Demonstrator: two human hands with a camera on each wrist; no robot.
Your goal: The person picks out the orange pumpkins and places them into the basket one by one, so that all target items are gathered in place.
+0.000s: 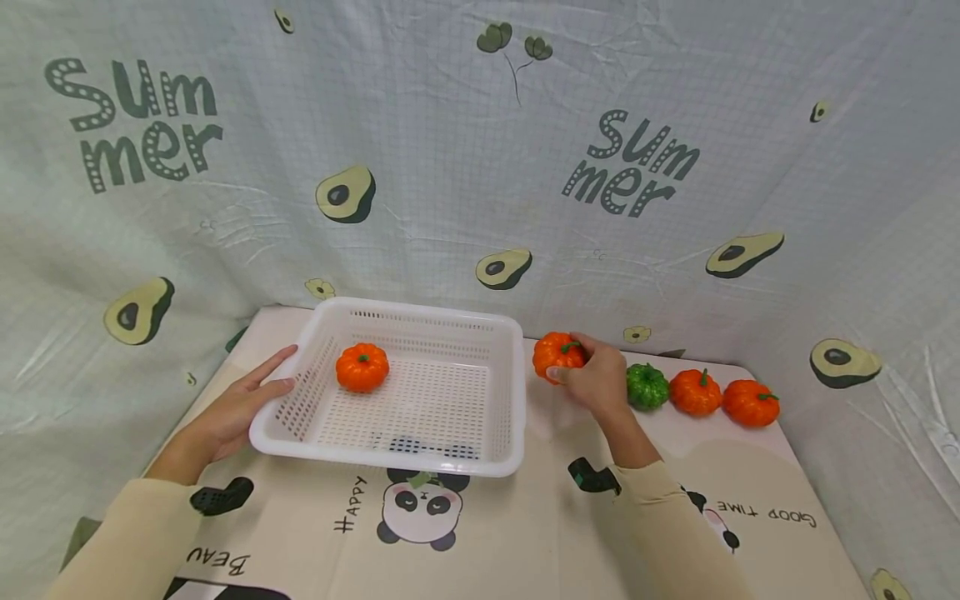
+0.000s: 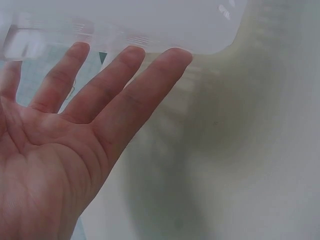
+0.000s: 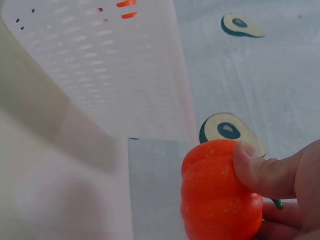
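Observation:
A white plastic basket (image 1: 408,471) with perforated walls stands on the table, and one small orange pumpkin (image 1: 362,367) lies inside it towards the left. At the basket's left side is my left hand (image 1: 238,410), its extended fingertips right at the rim. The left wrist view shows those fingers (image 2: 122,100) spread and fairly straight under the basket's edge. Just right of the basket, my right hand (image 1: 600,375) grips another orange pumpkin (image 1: 553,354) with a green stem. In the right wrist view the thumb presses on this held pumpkin (image 3: 217,192), and the other fingers are partly hidden behind it.
To the right of my right hand, a green pumpkin (image 1: 647,387) and two orange ones, a nearer (image 1: 694,392) and a farther (image 1: 751,403), sit in a row. A printed curtain (image 1: 450,167) hangs behind the panda-patterned tabletop (image 1: 525,542) and along its sides.

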